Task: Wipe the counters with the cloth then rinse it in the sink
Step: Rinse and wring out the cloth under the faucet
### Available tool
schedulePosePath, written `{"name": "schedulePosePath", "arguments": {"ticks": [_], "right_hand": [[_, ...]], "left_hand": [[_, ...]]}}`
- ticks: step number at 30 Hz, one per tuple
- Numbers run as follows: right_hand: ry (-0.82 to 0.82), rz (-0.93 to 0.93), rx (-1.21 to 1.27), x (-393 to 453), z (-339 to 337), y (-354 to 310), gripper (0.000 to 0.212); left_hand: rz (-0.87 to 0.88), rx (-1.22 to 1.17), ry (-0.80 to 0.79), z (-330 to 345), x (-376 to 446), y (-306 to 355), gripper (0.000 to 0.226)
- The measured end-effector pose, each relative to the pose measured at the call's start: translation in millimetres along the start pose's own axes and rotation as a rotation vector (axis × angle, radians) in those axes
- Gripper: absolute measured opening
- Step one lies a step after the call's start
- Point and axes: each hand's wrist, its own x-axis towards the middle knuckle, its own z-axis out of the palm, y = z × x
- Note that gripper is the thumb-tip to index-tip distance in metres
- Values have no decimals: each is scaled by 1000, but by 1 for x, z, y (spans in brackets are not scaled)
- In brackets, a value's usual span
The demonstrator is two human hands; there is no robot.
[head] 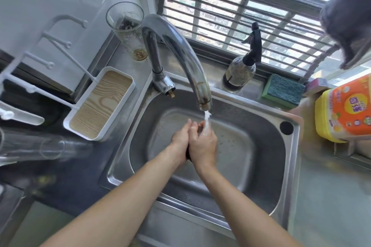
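Reaching out from the bottom edge, two bare forearms meet over the steel sink (261, 118). The left hand (180, 138) and the right hand (203, 142) are pressed together above the basin, fingers curled shut around a dark cloth (188, 155). Only a small dark wad of it shows, peeping out between the heels of the palms and again near the fingertips; most of it is hidden inside the clasp. A stream of water (207, 120) falls from the spout onto the right hand's fingers.

To the left of the basin, on the dark counter (66, 182), a clear glass (46, 146) appears to lie on its side, blurred by the lens. Just beyond it stands a white tray with a wood-grain bottom (100, 104), part of a white wire rack (54, 50) that rises against the wall.

The curved chrome faucet (180, 52) arches over the basin from its base at the back left corner. Behind it, a tall drinking glass (128, 30) stands upright. On the ledge behind the sink sit a spray bottle with a black trigger head (243, 66) and, just right of it, a green-and-blue sponge (283, 91). At the right edge stands a yellow container with an orange label (345, 110).

Farthest off, a barred window (241, 12) lets in daylight, and a grey cloth hangs (349, 16) in the upper right corner.
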Motion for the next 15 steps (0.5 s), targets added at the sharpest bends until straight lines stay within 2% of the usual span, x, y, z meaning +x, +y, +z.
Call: {"name": "schedulePosePath", "arguments": {"ticks": [6,10,12,14,15], "right_hand": [[-147,297,-111,38,-10,5,44],[-110,538,157,54,-15,12,48],[-68,646,414,56,-19,18,38],[-148,662,545,53,-27,19,30],[-236,663,533,50,-33,19,32]], "left_hand": [[117,156,7,9,-1,-7,44],[191,254,-45,5,-1,-7,25],[240,245,2,-2,-1,-5,46],[279,207,45,-11,-1,1,66],[303,240,54,-16,0,4,69]]}}
